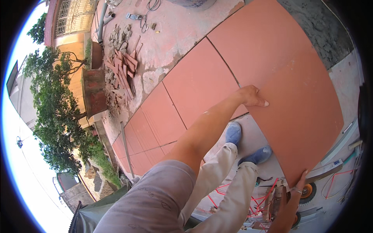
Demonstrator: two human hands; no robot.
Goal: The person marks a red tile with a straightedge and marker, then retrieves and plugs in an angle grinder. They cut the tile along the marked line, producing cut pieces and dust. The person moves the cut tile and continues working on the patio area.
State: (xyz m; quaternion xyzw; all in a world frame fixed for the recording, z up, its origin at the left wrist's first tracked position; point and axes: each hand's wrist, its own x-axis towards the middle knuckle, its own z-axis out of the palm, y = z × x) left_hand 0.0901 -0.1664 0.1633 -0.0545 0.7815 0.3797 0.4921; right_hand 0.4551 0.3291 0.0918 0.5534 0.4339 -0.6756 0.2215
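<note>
A large square terracotta-coloured tile (303,112) is held tilted in front of me, one edge toward my legs. My left hand (253,96) grips its left corner, the thumb flat on the face and the other fingers mostly hidden beneath. At the near right corner my right hand (299,182) grips the edge, its fingers partly behind the tile; a bracelet is on that wrist. Beyond the held tile lies a matching floor tile (264,42), partly covered by it. Another laid tile (202,79) sits beside that one, with dark joints between them.
Grey wet mortar (318,31) spreads at the far right. Broken tile strips (126,68) and rubble lie at left, near a large planter (94,93) and trees. Red straps (256,204), a wheel (309,192) and a metal bar (326,171) are at lower right. A cabled tool (134,16) lies far off.
</note>
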